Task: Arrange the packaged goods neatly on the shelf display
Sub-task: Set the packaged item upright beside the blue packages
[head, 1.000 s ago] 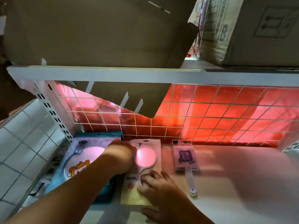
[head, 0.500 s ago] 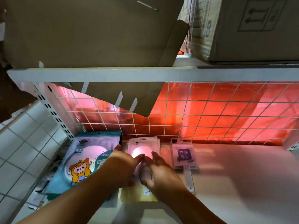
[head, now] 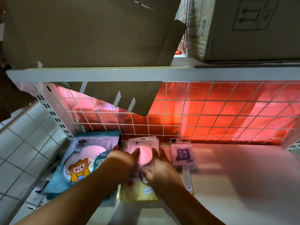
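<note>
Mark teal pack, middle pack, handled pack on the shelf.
teal pack [head: 78, 170], head view, cartoon figure on its front.
middle pack [head: 139, 191], head view, yellow lower end.
handled pack [head: 183, 155], head view, purple label.

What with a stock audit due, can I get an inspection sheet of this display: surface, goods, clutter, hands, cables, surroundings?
Surface: white shelf, tinted by pink light.
Job's things: teal packs stacked at the left; pink-and-yellow packs stacked in the middle; paddle-shaped pack to their right, handle toward the front.
Clutter: dark scraps off the shelf's left edge, too blurred to identify.
Hands: left hand and right hand rest on the middle stack, fingers straight, either side of its round pink window.
Cables: nothing seen.
Surroundings: wire grid with red backing behind; cardboard boxes on the shelf above; white tiles at the left.
</note>
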Demonstrator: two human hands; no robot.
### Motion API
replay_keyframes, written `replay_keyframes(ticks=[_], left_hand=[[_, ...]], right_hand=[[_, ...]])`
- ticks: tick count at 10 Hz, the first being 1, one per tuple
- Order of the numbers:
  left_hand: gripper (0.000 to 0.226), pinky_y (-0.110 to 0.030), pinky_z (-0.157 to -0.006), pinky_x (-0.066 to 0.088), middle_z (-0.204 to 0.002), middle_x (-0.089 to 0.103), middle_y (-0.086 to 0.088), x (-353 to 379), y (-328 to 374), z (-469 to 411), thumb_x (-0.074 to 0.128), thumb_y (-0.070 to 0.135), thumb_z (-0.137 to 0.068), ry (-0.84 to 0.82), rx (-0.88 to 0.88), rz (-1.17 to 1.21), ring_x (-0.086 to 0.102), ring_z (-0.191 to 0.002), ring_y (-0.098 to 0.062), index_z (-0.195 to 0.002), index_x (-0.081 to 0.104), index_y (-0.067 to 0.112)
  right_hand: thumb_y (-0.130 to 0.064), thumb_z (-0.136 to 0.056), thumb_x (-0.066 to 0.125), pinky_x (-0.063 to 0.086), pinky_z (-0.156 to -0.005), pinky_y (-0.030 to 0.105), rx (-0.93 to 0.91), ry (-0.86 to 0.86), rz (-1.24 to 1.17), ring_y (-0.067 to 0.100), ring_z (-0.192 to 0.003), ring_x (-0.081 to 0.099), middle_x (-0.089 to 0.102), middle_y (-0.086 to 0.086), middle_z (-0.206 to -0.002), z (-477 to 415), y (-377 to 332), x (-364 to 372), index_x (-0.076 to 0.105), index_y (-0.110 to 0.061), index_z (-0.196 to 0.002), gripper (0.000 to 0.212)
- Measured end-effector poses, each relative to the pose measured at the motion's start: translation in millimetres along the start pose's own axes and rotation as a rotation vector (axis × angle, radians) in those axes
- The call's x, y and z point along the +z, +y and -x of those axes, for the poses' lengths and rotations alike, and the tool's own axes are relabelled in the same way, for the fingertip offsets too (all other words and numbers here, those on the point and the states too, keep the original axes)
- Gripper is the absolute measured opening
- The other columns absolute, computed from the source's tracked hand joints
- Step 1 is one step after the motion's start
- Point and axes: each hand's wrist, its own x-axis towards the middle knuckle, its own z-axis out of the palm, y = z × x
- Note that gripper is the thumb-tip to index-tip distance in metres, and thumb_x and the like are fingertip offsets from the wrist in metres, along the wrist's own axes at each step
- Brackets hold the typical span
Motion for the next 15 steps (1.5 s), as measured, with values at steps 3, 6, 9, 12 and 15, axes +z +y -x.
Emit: replay_keyframes(ticks=[3,6,9,12,15], left_hand=[[0.058,-0.042,-0.106,0.032,-0.121,0.068,-0.008,1.2,-4.4,-13.4,0.035,0.034,-0.107,-0.128,-0.04,0.117,0.058,-0.1,-0.025,-0.159,0.021,0.014],[0.087,-0.04,-0.107,0.036,-0.141,0.055,-0.016,-9.5,-2.6,-21.8,0.06,0.032,-0.099,-0.185,-0.104,0.07,0.054,-0.125,-0.032,-0.162,0.0,0.024],[0.071,-0.031,-0.103,0.041,-0.148,0.051,-0.012,-16.8,-8.3,-49.9,0.054,0.015,-0.102,-0.114,-0.181,0.647,0.053,-0.131,-0.026,-0.161,0.014,0.016],[0.093,-0.036,-0.1,0.048,-0.151,0.045,-0.017,25.1,16.9,-57.9,0.065,0.033,-0.096,-0.085,-0.463,0.856,0.055,-0.124,-0.033,-0.162,-0.001,0.025],[0.082,-0.037,-0.099,0.047,-0.144,0.051,-0.02,16.2,15.6,-50.8,0.058,0.032,-0.1,-0.021,-0.515,1.006,0.056,-0.122,-0.035,-0.162,0.006,0.018]], right_hand=[[-0.052,-0.099,0.046,0.014,-0.122,0.036,0.094,-0.141,0.088,0.022,-0.153,0.013,0.008,0.006,-0.168,-9.2,-14.3,7.7,-0.001,-0.027,-0.16,0.081],[-0.048,-0.096,0.053,0.034,-0.117,0.041,0.11,-0.108,0.016,0.024,-0.141,0.037,0.031,0.003,-0.158,-16.1,-11.7,-1.6,0.013,-0.032,-0.158,0.076],[-0.046,-0.086,0.065,0.049,-0.1,0.042,0.192,-0.171,0.005,0.024,-0.114,0.056,0.053,0.004,-0.13,-25.4,-18.7,-2.4,0.032,-0.029,-0.148,0.072],[-0.045,-0.081,0.073,0.051,-0.095,0.039,0.23,-0.223,0.057,0.025,-0.11,0.059,0.054,0.007,-0.124,-36.3,-22.7,-3.1,0.026,-0.022,-0.151,0.088],[-0.05,-0.08,0.066,0.053,-0.095,0.04,0.228,-0.179,0.001,0.026,-0.11,0.06,0.055,0.007,-0.127,-38.7,-21.6,-0.8,0.032,-0.026,-0.148,0.079]])
